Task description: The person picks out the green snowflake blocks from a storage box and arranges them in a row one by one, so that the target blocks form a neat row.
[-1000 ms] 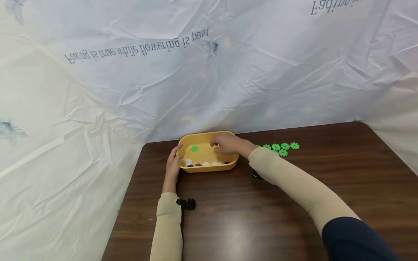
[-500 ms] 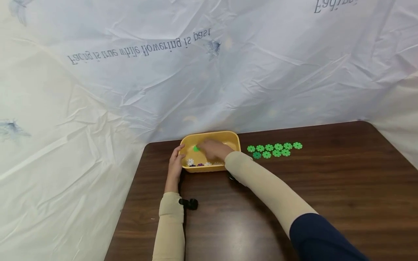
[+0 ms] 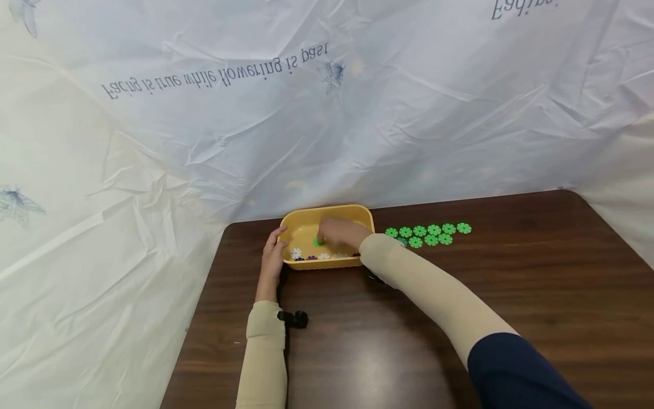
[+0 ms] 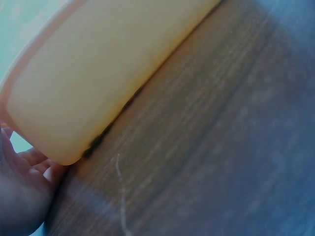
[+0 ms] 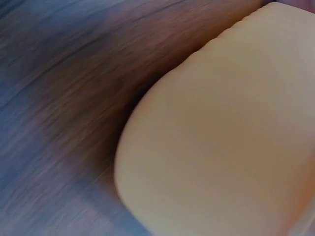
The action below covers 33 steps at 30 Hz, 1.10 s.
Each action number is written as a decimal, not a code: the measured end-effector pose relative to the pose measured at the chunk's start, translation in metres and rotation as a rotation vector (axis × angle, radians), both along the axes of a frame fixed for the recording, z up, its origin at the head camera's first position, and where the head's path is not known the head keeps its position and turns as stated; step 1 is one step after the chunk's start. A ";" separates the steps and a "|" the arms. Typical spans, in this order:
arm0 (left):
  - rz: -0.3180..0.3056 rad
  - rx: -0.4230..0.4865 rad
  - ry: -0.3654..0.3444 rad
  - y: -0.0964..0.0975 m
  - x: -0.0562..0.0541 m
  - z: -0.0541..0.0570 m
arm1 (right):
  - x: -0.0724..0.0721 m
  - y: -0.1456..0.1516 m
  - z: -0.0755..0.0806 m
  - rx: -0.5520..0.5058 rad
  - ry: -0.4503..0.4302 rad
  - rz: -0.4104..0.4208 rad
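Observation:
A yellow plastic basin [image 3: 302, 216] sits at the back of the table. My left hand [image 3: 271, 255] grips its left end, with the thumb at the rim; in the left wrist view some fingers [image 4: 47, 169] reach round the basin's wall. Inside the basin, my right hand [image 3: 344, 233] has its fingertips down on a green snowflake disc [image 3: 318, 242], pinching it. White snowflake discs [image 3: 296, 253] and a purple disc [image 3: 312, 258] lie along the near side of the basin. The right wrist view has only the basin's outer wall [image 5: 211, 132] and tabletop.
Several green snowflake discs [image 3: 434, 230] lie in two rows right of the basin. A darker one [image 3: 402, 241] is partly covered by my right sleeve [image 3: 434, 289]. The brown table [image 3: 327, 352] meets a white printed sheet [image 3: 245, 130] hanging behind and at the sides.
My right hand has reached further left inside the basin, then drawn slightly back. The green disc has shifted right and nearer with its fingers. My left hand keeps its hold on the basin.

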<state>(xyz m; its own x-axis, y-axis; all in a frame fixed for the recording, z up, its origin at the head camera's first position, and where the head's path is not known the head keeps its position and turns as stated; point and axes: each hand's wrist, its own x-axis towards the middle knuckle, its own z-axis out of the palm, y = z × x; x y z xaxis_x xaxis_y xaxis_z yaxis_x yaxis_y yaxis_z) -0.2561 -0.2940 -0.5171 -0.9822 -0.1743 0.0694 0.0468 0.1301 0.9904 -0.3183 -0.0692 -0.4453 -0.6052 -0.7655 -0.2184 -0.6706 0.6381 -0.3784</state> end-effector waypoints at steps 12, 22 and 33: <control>-0.001 -0.024 -0.001 -0.001 0.001 -0.001 | 0.003 0.012 -0.010 -0.107 0.014 0.029; 0.002 0.001 -0.037 0.001 0.001 0.003 | 0.001 0.010 -0.015 -0.098 0.078 0.029; -0.012 -0.012 -0.078 0.009 0.019 0.035 | -0.001 0.035 -0.001 -0.177 0.005 0.046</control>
<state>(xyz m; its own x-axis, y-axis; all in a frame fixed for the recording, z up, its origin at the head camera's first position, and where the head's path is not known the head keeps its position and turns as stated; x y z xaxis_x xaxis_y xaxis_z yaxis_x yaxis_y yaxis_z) -0.2372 -0.2852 -0.4825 -0.9867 -0.1623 -0.0056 -0.0289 0.1414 0.9895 -0.3193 -0.0338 -0.4461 -0.5691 -0.8189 -0.0749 -0.6999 0.5302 -0.4787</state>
